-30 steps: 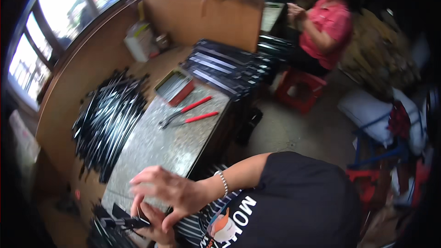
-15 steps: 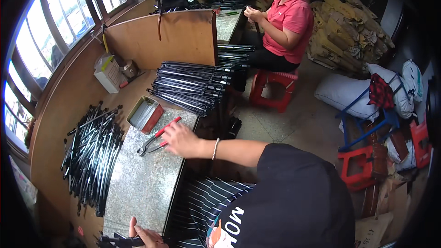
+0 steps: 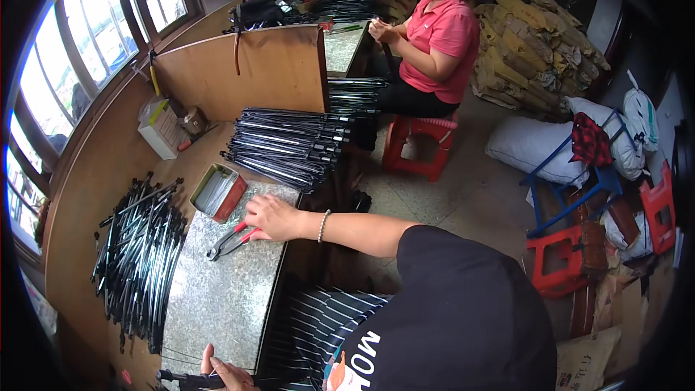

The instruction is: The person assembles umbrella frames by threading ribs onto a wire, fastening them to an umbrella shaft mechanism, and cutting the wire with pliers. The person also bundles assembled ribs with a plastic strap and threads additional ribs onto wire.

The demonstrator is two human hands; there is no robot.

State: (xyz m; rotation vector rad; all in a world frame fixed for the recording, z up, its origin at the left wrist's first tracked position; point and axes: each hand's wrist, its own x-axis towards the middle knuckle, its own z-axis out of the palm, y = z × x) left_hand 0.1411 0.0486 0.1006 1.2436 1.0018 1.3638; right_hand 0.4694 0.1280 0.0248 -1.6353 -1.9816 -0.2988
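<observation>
My right hand (image 3: 274,217) is closed round the red handles of a pair of pliers (image 3: 239,237), whose dark jaws lie over the speckled worktop (image 3: 217,297). At the lower edge my left hand (image 3: 230,375) grips a bundle of black rods (image 3: 190,379) that looks like an umbrella frame. Thin wires stick out beside it, and part of this hand is cut off by the picture's edge. A loose heap of similar black and silver rods (image 3: 141,261) lies left of the worktop. Beyond the pliers stands an open red tin (image 3: 230,203) with thin pale pieces inside.
Stacked frames (image 3: 286,146) lie at the far end, before a wooden partition (image 3: 246,65). A white box (image 3: 161,130) stands by the window. A co-worker in a pink shirt (image 3: 449,36) sits on a red stool (image 3: 416,148). White sacks (image 3: 532,148) lie on the right.
My right hand has slid further over the pliers and closed on them; their handles are closer together. The whole view has shifted slightly. My left hand stays at its bundle.
</observation>
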